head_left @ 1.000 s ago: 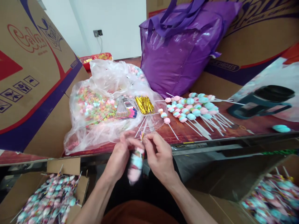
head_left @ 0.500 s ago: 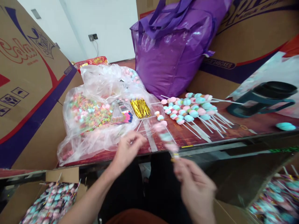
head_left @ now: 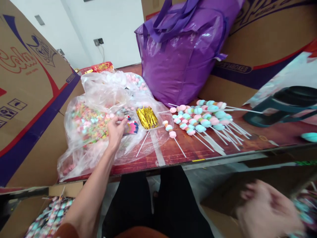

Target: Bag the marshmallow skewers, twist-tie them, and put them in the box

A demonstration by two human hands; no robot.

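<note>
My left hand [head_left: 117, 129] reaches over the clear plastic bag of small candies [head_left: 92, 120]. Its thumb and fingertips come together beside a small stack of printed packets [head_left: 132, 127]; whether anything is between them is too small to make out. Gold twist ties [head_left: 147, 117] fill a clear tray just right of the packets. My right hand [head_left: 268, 210] is low at the right, beside a box of finished candy skewers [head_left: 305, 211]. Motion smears its fingers, so what it holds is unclear. A short marshmallow skewer [head_left: 172, 134] lies near the table's middle.
Several marshmallow skewers [head_left: 198, 117] are piled on the red table [head_left: 138, 168]. Behind stands a purple bag [head_left: 180, 59]. A teal mug [head_left: 277, 105] is at the right, a large carton [head_left: 27, 99] at the left. Another box of skewers [head_left: 51, 215] sits low left.
My left hand has moved up and left to the packets. My right hand has swung right and down from the table's front; the candy skewer it held no longer shows clearly.
</note>
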